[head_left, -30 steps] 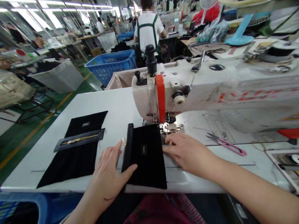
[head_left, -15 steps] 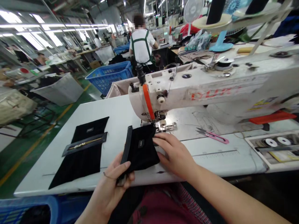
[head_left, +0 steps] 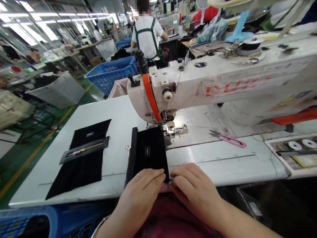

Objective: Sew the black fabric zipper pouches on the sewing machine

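Where black fabric (head_left: 155,159) lies flat, lettered label (head_left: 147,151), metal zip pull (head_left: 127,147)

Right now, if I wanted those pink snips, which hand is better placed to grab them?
Probably your right hand: it's nearer the pink snips, which lie beyond it and to its right. Your left hand is farther away, over the black fabric piece.

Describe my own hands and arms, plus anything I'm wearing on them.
No gloves show. The left hand has a thin, silvery ring on one finger, and the edge of a pale sleeve shows on that arm at the bottom of the picture. The right hand shows no ring, and the right forearm is bare as far as it can be seen.
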{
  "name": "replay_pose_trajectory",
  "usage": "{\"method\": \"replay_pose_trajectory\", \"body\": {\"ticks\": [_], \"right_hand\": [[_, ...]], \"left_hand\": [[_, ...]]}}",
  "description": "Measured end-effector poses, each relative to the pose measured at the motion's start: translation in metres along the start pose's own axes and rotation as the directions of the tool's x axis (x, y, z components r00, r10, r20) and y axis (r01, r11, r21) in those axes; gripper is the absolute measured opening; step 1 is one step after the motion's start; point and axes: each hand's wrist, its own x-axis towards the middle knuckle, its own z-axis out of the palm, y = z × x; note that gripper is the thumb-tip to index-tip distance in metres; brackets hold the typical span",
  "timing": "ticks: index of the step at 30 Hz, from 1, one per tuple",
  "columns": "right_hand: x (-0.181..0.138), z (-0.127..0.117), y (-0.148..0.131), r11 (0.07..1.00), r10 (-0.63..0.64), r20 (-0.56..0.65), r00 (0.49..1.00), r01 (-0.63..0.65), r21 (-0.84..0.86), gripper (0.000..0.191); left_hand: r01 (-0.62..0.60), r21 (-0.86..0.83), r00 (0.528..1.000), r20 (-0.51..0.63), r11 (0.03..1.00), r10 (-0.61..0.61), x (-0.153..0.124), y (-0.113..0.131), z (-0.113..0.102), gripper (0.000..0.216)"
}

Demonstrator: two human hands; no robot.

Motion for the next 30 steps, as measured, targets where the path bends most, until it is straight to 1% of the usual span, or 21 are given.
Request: {"method": "replay_pose_trajectory", "body": {"ticks": [2, 4, 5, 7, 10, 12, 14, 16, 17, 18, 19, 20, 21, 22, 23, 24, 25, 26, 30], "right_hand": [[-0.002, 0.000, -0.002, 1.000, 0.010, -0.016, 1.000, -0.010, -0.008, 0.012], [-0.002, 0.001, -0.003, 1.000, 0.006, 0.005, 1.000, -0.006, -0.016, 0.004], [0.000, 0.002, -0.003, 1.000, 0.003, 0.018, 1.000, -0.003, -0.022, 0.009], [0.003, 0.004, -0.004, 0.999, 0.000, 0.032, 0.999, 0.002, -0.035, 0.015], [0.009, 0.008, -0.006, 0.999, 0.016, 0.022, 1.000, -0.015, -0.038, 0.013], [0.012, 0.010, -0.008, 0.999, 0.039, 0.007, 0.999, -0.039, -0.031, 0.013], [0.015, 0.010, -0.009, 0.999, 0.041, 0.001, 0.999, -0.041, -0.034, 0.016], [0.017, 0.007, -0.008, 1.000, 0.003, 0.020, 1.000, -0.002, -0.025, 0.019], [0.016, 0.006, -0.006, 1.000, -0.023, 0.040, 0.999, 0.023, -0.007, 0.022], [0.016, 0.003, -0.005, 0.999, -0.044, 0.055, 0.998, 0.043, 0.018, 0.024], [0.015, 0.001, -0.003, 0.997, -0.061, 0.061, 0.996, 0.058, 0.043, 0.025], [0.013, -0.001, -0.001, 0.996, -0.073, 0.066, 0.995, 0.069, 0.061, 0.025], [0.011, -0.003, 0.000, 0.995, -0.079, 0.064, 0.995, 0.075, 0.069, 0.024], [0.009, -0.005, 0.001, 0.994, -0.084, 0.061, 0.995, 0.080, 0.069, 0.023], [0.007, -0.006, 0.002, 0.994, -0.090, 0.056, 0.994, 0.086, 0.066, 0.022], [0.006, -0.008, 0.002, 0.994, -0.094, 0.049, 0.994, 0.091, 0.061, 0.022], [0.004, -0.008, 0.001, 0.994, -0.098, 0.038, 0.994, 0.096, 0.055, 0.021], [0.003, -0.009, 0.001, 0.994, -0.098, 0.021, 0.995, 0.097, 0.046, 0.020], [-0.002, -0.010, 0.000, 0.995, -0.095, -0.022, 0.995, 0.095, 0.030, 0.015]], "left_hand": [[0.154, -0.132, 0.988, -0.004, 0.979, -0.156, -0.001, -0.005, 0.003, 0.025], [0.321, -0.259, 0.946, 0.035, 0.911, -0.323, -0.002, -0.009, -0.001, 0.023], [0.380, -0.305, 0.922, 0.056, 0.873, -0.382, -0.002, -0.011, -0.003, 0.022], [0.450, -0.354, 0.888, 0.081, 0.820, -0.452, -0.001, -0.012, -0.007, 0.019], [0.511, -0.343, 0.852, 0.085, 0.788, -0.516, 0.002, -0.009, -0.006, 0.014], [0.543, -0.316, 0.822, 0.011, 0.778, -0.570, 0.003, -0.006, -0.006, 0.016], [0.577, -0.311, 0.763, -0.125, 0.755, -0.635, 0.002, -0.002, -0.008, 0.020], [0.597, -0.329, 0.693, -0.249, 0.732, -0.677, 0.002, 0.001, -0.012, 0.023], [0.591, -0.332, 0.677, -0.293, 0.735, -0.676, 0.002, 0.002, -0.015, 0.021], [0.569, -0.328, 0.683, -0.322, 0.754, -0.656, 0.001, 0.002, -0.017, 0.019], [0.530, -0.311, 0.716, -0.335, 0.789, -0.613, 0.001, 0.003, -0.017, 0.017], [0.469, -0.279, 0.775, -0.324, 0.838, -0.542, 0.000, 0.002, -0.017, 0.016], [0.392, -0.238, 0.847, -0.284, 0.889, -0.450, 0.000, 0.002, -0.015, 0.016], [0.308, -0.195, 0.912, -0.218, 0.931, -0.347, -0.001, 0.002, -0.012, 0.018], [0.227, -0.154, 0.959, -0.138, 0.962, -0.249, -0.002, 0.002, -0.007, 0.021], [0.161, -0.117, 0.984, -0.060, 0.980, -0.168, -0.003, 0.002, -0.002, 0.023], [0.112, -0.084, 0.994, -0.002, 0.990, -0.112, -0.003, 0.002, 0.002, 0.024], [0.085, -0.057, 0.996, 0.026, 0.995, -0.084, -0.004, 0.002, 0.007, 0.024], [0.035, 0.008, 0.999, 0.025, 0.999, -0.035, -0.004, 0.004, 0.016, 0.022]]}}
